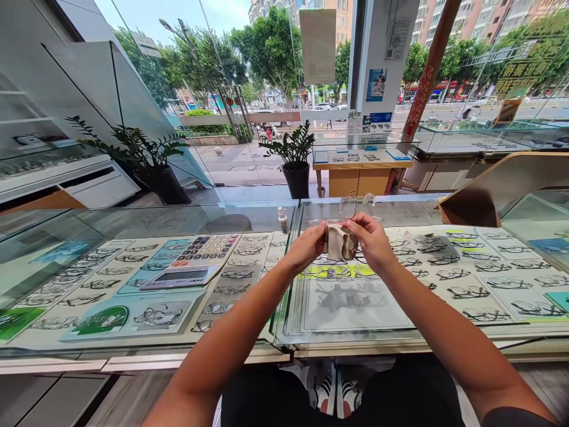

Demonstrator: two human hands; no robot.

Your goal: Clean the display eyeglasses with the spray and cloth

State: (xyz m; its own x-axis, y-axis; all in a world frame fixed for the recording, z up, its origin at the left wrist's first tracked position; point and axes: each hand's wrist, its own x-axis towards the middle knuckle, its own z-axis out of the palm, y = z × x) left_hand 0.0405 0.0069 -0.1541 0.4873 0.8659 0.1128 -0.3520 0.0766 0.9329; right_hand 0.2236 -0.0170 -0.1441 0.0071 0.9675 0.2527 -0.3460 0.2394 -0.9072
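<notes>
Above the glass counter, both hands are closed around a pale cleaning cloth (338,242) with a brown zigzag edge. My left hand (307,246) pinches the cloth's left side. Fingers of my right hand (370,238) grip the other side, together with a pair of eyeglasses (348,205). One round, thin-rimmed lens of the glasses stands up above the cloth; the rest is partly hidden by cloth and fingers. A small white bottle (283,220) stands on the counter to the left of my left hand.
A large calculator (191,262) lies on the left part of the glass display counter (284,314). Rows of eyeglasses (452,274) are laid out under the glass. A brown wooden stand (471,198) is at the right. Potted plants (296,166) stand by the window.
</notes>
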